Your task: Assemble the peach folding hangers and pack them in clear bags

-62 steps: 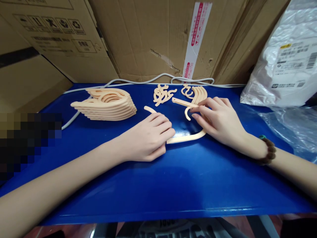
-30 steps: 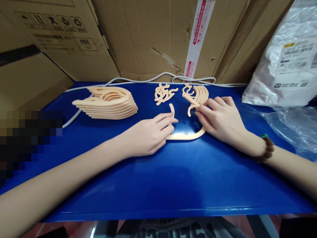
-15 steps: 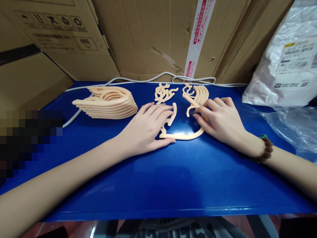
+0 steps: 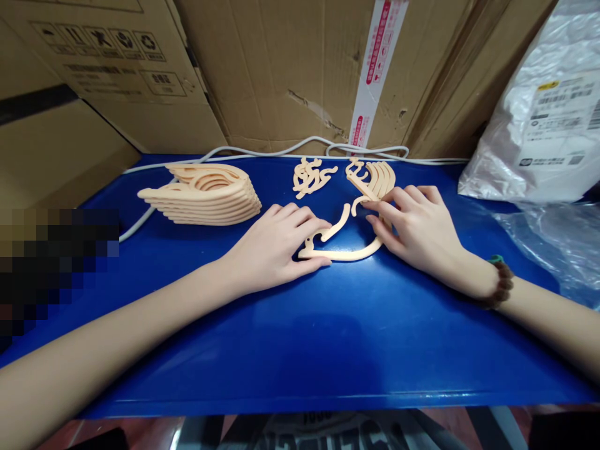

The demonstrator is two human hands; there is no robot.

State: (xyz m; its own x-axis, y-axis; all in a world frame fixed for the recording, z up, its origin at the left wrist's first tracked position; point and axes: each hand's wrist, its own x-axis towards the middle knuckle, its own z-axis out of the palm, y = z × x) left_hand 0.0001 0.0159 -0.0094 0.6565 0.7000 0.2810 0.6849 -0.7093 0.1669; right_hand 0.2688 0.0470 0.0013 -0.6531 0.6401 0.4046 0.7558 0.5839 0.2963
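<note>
A beige plastic folding hanger [image 4: 349,255] lies on the blue table, its long curved arm toward me and a shorter curved piece behind it. My left hand [image 4: 281,247] is closed on its left end, thumb along the lower bar and fingers over the jointed part. With bent fingers, my right hand [image 4: 417,222] grips the hanger's right end and hides it. Just beyond the right fingertips is a group of curved hanger arms [image 4: 380,178]. Small loose hook pieces [image 4: 309,177] are heaped behind my left hand. To the left stands a stack of hanger parts [image 4: 210,203].
Cardboard boxes [image 4: 281,69] wall off the back of the blue table [image 4: 309,356]. A white cable [image 4: 262,152] runs along the rear edge. At right are a white plastic parcel bag [image 4: 539,125] and clear plastic film [image 4: 562,250].
The shorter piece of the hanger has swung to the right, toward my right hand. The hanger's long arm has shifted slightly left and away from me. Both hands stay almost in place.
</note>
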